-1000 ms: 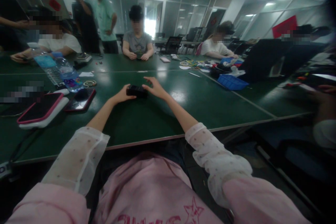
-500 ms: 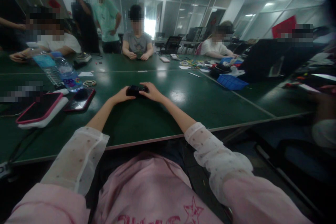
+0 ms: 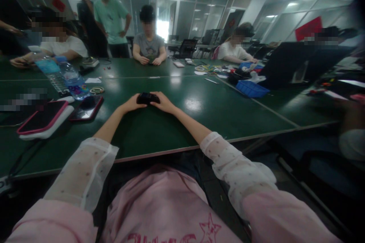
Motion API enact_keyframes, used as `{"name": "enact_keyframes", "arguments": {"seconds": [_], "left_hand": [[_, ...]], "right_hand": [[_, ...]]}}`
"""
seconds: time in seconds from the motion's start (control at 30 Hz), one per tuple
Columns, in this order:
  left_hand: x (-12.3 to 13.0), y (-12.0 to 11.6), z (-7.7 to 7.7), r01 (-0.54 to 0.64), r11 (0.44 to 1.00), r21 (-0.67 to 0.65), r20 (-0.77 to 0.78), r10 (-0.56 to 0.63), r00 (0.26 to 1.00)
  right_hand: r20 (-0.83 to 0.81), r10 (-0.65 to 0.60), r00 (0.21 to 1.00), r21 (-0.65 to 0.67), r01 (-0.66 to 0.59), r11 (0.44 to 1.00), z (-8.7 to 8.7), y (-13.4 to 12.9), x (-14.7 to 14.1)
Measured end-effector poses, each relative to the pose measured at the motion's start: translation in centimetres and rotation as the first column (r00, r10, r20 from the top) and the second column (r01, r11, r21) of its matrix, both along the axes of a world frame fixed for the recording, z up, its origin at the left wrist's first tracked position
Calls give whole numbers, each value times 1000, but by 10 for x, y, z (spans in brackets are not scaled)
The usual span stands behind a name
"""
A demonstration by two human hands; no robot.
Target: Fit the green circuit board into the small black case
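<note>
Right-hand fingers (image 3: 155,98), raised and spread 1.0 s ago, now closed on the right end of the black device (image 3: 146,98); left-hand fingers (image 3: 134,100) remain wrapped round its left end. Device at mid-counter (image 3: 154,133), between both hands. Blue bin (image 3: 252,89) at right, contents unclear; blue-capped bottle (image 3: 73,80) at left, fill level indistinct.
</note>
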State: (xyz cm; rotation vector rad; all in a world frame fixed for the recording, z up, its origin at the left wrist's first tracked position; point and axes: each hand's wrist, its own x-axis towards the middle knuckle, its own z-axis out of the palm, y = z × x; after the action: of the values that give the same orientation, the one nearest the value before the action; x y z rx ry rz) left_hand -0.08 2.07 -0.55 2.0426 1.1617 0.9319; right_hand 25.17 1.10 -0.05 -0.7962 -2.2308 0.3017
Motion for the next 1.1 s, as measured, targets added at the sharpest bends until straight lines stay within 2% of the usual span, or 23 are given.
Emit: {"name": "enact_keyframes", "arguments": {"seconds": [0.23,0.9,1.1], "left_hand": [[0,0,-1,-2,1000,16,18,2,1000],[0,-3,2,-15,1000,-5,-15,15,1000],[2,-6,5,1,1000,-21,30,-1,1000]], "right_hand": [[-15,-6,1000,2,6,1000,-4,2,-2],[-4,-27,1000,-10,26,1000,-1,-2,-4],[-20,-16,1000,-14,16,1000,0,-4,-4]]}}
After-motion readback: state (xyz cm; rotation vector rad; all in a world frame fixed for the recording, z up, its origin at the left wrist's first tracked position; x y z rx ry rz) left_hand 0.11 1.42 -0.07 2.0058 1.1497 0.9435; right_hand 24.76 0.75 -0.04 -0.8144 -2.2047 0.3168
